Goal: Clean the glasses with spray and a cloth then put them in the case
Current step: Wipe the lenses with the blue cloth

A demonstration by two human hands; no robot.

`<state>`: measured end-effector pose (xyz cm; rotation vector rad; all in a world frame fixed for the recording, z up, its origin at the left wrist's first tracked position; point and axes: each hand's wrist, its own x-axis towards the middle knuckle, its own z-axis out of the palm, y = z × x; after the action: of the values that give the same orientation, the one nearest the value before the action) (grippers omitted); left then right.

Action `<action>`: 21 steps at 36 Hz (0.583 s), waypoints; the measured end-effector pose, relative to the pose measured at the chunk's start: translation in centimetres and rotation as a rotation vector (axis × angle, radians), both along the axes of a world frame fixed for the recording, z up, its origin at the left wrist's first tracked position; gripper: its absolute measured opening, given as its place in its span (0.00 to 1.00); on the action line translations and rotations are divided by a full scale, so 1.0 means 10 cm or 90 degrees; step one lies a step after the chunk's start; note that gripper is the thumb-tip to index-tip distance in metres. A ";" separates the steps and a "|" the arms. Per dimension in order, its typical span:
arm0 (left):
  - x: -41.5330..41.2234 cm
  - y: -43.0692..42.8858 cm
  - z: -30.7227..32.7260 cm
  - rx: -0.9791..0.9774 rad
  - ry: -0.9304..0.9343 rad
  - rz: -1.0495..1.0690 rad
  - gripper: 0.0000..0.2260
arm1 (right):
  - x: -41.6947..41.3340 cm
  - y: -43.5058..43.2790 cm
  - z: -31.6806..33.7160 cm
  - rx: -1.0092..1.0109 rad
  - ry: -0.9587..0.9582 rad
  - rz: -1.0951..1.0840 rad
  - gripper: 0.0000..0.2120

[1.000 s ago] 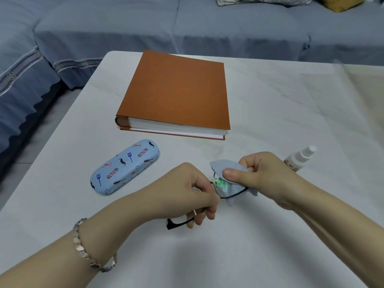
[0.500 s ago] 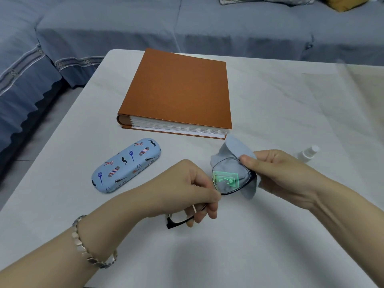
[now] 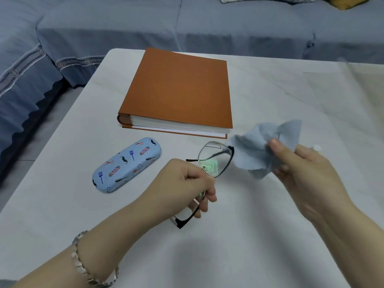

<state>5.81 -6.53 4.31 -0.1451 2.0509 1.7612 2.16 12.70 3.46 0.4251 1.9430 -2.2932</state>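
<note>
Glasses (image 3: 215, 157) in air above table (image 3: 270, 225), near lens exposed, green glare on it. Half second ago cloth wraps that lens; now cloth (image 3: 264, 150) sits clear to right, just beside frame, not touching it. Your left hand (image 3: 185, 183) stays clamped on glasses at frame's lower end. Your right hand (image 3: 299, 173) pinches cloth, thumb on top. Wiping of this lens looks finished; second lens cannot be judged. Case (image 3: 126, 165) closed, left of glasses, needs opening. Spray bottle (image 3: 316, 148) barely visible behind right hand. Book (image 3: 180, 90) beyond.
</note>
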 end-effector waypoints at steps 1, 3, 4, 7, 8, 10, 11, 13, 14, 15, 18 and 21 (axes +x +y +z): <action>0.00 0.01 0.00 0.005 0.008 0.020 0.12 | 0.07 -0.02 -0.02 -0.019 -0.014 -0.006 0.15; -0.01 0.05 -0.01 0.015 0.012 0.052 0.12 | 0.23 -0.12 -0.07 -0.103 -0.050 -0.002 0.19; -0.01 0.08 -0.01 0.019 0.011 0.060 0.12 | 0.30 -0.20 -0.08 -0.159 -0.068 -0.004 0.21; -0.01 0.17 -0.02 0.031 -0.008 0.060 0.12 | 0.45 -0.42 -0.10 -0.226 -0.089 0.038 0.24; 0.00 0.19 -0.03 0.033 -0.015 0.054 0.11 | 0.48 -0.50 -0.10 -0.186 -0.077 0.055 0.23; 0.03 0.23 -0.04 0.035 -0.023 0.035 0.10 | 0.51 -0.59 -0.15 -0.101 -0.052 0.039 0.17; 0.05 0.25 -0.06 0.031 -0.023 0.021 0.10 | 0.50 -0.62 -0.16 -0.078 -0.047 0.018 0.13; 0.08 0.28 -0.07 0.022 -0.015 0.005 0.10 | 0.47 -0.63 -0.17 -0.064 -0.050 -0.021 0.05; 0.10 0.28 -0.07 0.020 -0.010 0.009 0.11 | 0.45 -0.64 -0.15 -0.065 -0.049 -0.031 0.04; 0.11 0.28 -0.06 0.020 -0.002 0.017 0.12 | 0.43 -0.65 -0.13 -0.063 -0.041 -0.030 0.04; 0.11 0.24 -0.04 0.028 0.013 0.047 0.13 | 0.39 -0.65 -0.11 -0.070 -0.011 0.002 0.06; 0.08 0.18 -0.02 0.034 0.003 0.048 0.11 | 0.37 -0.60 -0.12 -0.076 0.017 0.066 0.02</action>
<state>6.65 -4.74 4.09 -0.2049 2.0251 1.8608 5.85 6.72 2.26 0.2763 1.7832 -2.3441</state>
